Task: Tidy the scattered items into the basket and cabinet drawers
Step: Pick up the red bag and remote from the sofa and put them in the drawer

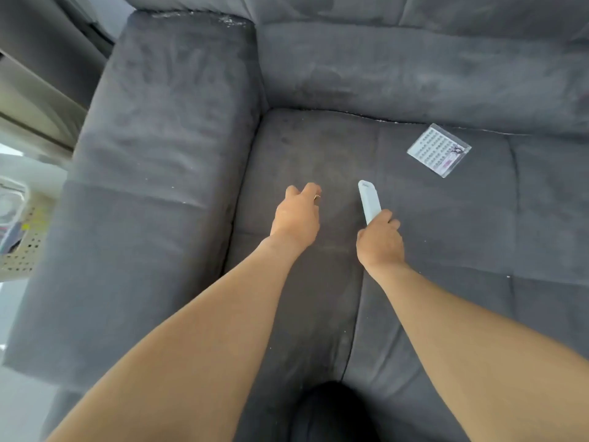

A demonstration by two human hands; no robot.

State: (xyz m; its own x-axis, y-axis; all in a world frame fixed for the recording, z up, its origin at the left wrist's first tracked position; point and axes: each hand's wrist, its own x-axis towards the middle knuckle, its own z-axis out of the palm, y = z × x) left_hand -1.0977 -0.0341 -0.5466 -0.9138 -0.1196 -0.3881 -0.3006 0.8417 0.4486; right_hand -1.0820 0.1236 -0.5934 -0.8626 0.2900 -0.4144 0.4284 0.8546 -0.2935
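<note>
On the grey sofa seat cushion (430,250), just ahead of you, your right hand (381,242) holds a slim white remote control (369,200) by its near end, fingers curled round it, so that the far end points away from you toward the backrest and stands clear of the fabric or only just above it; you cannot tell from this view whether its tip touches the cushion. Your left hand (298,215) is just beside it, to the left, with a gap between the two hands; its fingers are curled under and a small thin thing shows at the fingertips, too small to name, so whether the hand is pinching something or merely curled you cannot tell. Farther off to the right, near the seam where the seat meets the backrest (414,78), a flat clear plastic packet (439,150) holding a printed card with rows of small marks lies on the cushion, well apart from both hands and turned at an angle. To your left the sofa's broad padded armrest (153,173) runs alongside the seat. Beyond the armrest, at the far left edge of the view, a pale perforated plastic basket (22,250) stands on the floor, with some items inside that are too blurred to tell. A dark rounded shape (331,413) sits at the bottom edge between your forearms.
</note>
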